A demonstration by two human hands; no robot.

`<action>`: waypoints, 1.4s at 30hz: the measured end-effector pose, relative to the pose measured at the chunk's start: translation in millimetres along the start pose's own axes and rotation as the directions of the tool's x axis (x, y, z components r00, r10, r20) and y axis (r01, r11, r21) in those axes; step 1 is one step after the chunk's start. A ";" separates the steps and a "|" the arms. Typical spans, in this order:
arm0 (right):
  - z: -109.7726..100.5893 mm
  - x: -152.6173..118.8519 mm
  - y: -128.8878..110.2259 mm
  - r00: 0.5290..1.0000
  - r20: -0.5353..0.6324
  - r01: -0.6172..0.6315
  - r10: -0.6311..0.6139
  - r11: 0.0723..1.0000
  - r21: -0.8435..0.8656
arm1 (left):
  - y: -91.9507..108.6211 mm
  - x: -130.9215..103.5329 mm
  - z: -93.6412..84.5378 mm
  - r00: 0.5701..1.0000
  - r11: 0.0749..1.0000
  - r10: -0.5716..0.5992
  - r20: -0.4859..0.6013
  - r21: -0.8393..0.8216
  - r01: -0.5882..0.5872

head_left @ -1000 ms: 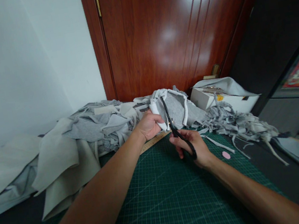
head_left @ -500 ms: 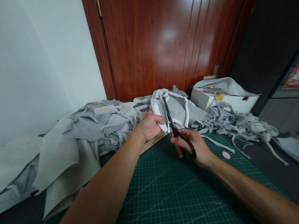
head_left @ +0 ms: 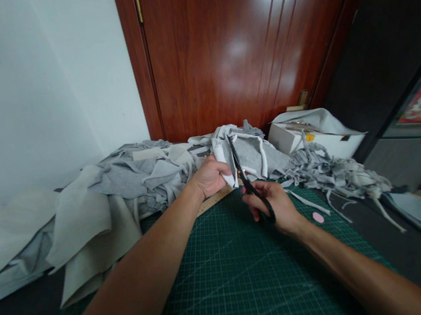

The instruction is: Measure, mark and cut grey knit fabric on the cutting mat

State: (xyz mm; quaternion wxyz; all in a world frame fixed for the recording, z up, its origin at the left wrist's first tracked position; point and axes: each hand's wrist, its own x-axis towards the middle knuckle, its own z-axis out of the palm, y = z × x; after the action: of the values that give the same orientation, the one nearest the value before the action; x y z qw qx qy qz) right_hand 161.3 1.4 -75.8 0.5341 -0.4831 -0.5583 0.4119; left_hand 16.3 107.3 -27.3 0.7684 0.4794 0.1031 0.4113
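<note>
My left hand (head_left: 212,174) is closed on the edge of a grey and white piece of fabric (head_left: 247,151), which is raised above the far part of the green cutting mat (head_left: 234,277). In my right hand (head_left: 272,202) is a pair of black scissors (head_left: 245,181), its fingers wrapped round the handles. The blades point up and away, lying against the fabric just right of my left hand. Whether they are fully closed is hard to make out. Beneath my left hand a wooden ruler (head_left: 214,200) lies on the mat, partly hidden.
Heaped grey and cream fabric (head_left: 145,176) covers the left and back. Tangled grey fabric strips (head_left: 330,172) lie at the right, in front of a white box (head_left: 323,144). A pink oval piece (head_left: 318,217) rests on the mat. A brown door (head_left: 208,45) stands behind.
The scissor blades have shifted very slightly to the left against the fabric, and my right hand has turned a little with them. My left hand stays in place.
</note>
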 end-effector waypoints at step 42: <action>-0.6 -4.5 -5.2 1.000 0.013 0.007 -0.007 1.000 -0.007 | -3.3 -3.5 -10.3 0.999 0.999 -0.031 0.038 0.036 0.030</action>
State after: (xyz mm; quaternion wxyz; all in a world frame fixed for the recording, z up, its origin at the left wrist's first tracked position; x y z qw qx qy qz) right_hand 161.3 -4.0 -71.6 0.5305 -0.4802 -0.5648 0.4111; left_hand 10.1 110.7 -36.1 0.7678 0.4990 0.1029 0.3884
